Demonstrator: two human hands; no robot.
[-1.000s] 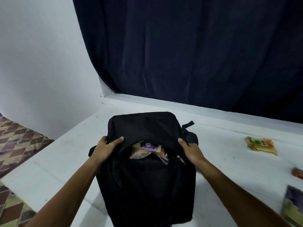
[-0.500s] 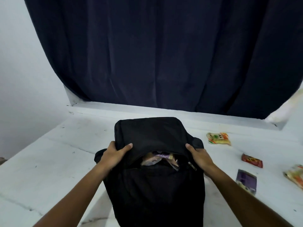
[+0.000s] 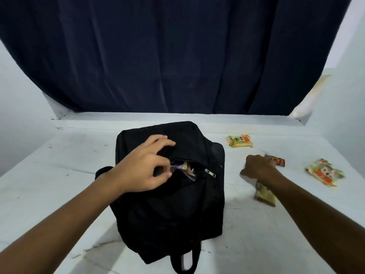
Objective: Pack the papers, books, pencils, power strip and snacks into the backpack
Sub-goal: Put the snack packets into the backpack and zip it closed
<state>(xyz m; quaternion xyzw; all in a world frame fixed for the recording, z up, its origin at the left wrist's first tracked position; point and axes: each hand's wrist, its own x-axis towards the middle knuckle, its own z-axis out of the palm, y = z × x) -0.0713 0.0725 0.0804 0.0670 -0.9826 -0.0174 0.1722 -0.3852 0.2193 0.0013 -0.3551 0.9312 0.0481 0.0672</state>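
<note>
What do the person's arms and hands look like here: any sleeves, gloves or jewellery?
Both forearms are bare right to the frame's edge: no sleeves show. The left hand and the right hand wear no gloves, and no watch, bracelet or ring can be seen on them. The right hand is blurred, so small details there are uncertain.
</note>
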